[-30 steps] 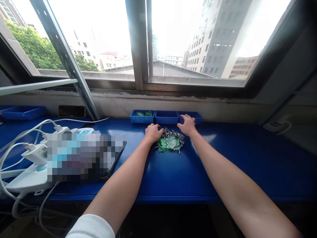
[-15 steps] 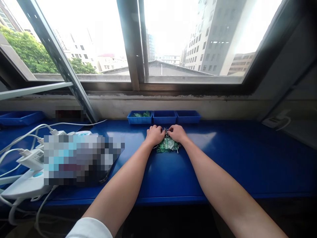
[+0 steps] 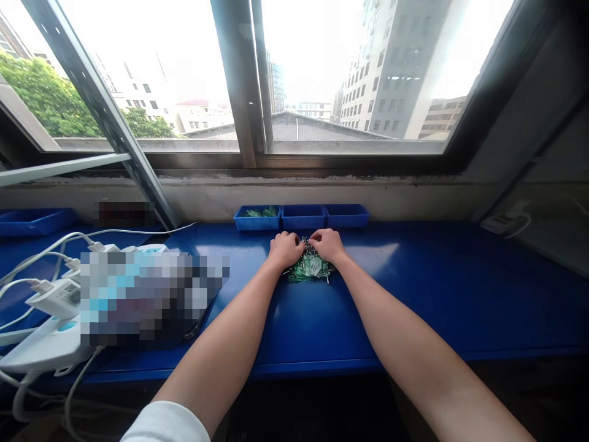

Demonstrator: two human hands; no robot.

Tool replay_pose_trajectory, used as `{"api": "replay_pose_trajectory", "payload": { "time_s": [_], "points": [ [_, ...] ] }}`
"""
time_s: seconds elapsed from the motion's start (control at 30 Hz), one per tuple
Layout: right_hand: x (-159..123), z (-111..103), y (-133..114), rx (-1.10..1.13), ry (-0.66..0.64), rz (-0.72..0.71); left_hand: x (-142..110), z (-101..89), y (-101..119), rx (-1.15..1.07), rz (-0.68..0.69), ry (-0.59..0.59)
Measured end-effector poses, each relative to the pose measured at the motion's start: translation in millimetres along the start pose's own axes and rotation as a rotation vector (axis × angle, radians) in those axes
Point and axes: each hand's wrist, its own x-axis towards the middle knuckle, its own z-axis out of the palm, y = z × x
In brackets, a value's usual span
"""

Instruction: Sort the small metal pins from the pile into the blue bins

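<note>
Head view: two hands at a small pile by the window

Both hands meet at a little pile in the middle of the blue surface (image 3: 437, 288). The pile has green packets (image 3: 310, 267) and thin, shiny metal pieces (image 3: 311, 251). Some pieces poke out past the packets.

The left hand (image 3: 285, 248) is at the pile's left side, near the back. Its fingers are curled. The right hand (image 3: 327, 245) is on the other side, with its fingers bent down and in toward the metal pieces. The fingertips are close together, but too small to see well, so I cannot tell if either hand grips a piece.

Just behind the hands, three blue bins sit in a row by the wall. The left bin (image 3: 256, 225) has green things (image 3: 262, 212) in it. The middle bin (image 3: 302, 224) and right bin (image 3: 347, 221) come next.

Off to the left is a white power strip (image 3: 46, 356) with plugs (image 3: 56, 299). Beside it, a patch is blurred out.
</note>
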Motion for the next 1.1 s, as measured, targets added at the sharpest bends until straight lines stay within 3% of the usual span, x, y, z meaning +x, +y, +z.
{"api": "replay_pose_trajectory", "payload": {
  "time_s": [0.2, 0.37, 0.53, 0.77, 1.1],
  "points": [
    [-5, -7, -4, 0.116, 0.011, -0.146, -4, -6.9, 3, -0.129, 0.234, 0.169],
    [-8, -10, -6, 0.279, 0.026, -0.171, -5, -7.8, 5, -0.268, 0.362, 0.196],
    [-8, -10, -10, 0.49, 0.06, -0.046, -5, -9.7, 6, -0.302, 0.367, 0.169],
    [-9, -17, -11, 0.538, 0.048, -0.072, -7, -15.7, 6, -0.171, 0.157, 0.14],
    [-9, -18, -6, 0.553, 0.025, -0.003, -5, -12.0, 1, -0.183, 0.223, 0.142]
  ]
}}
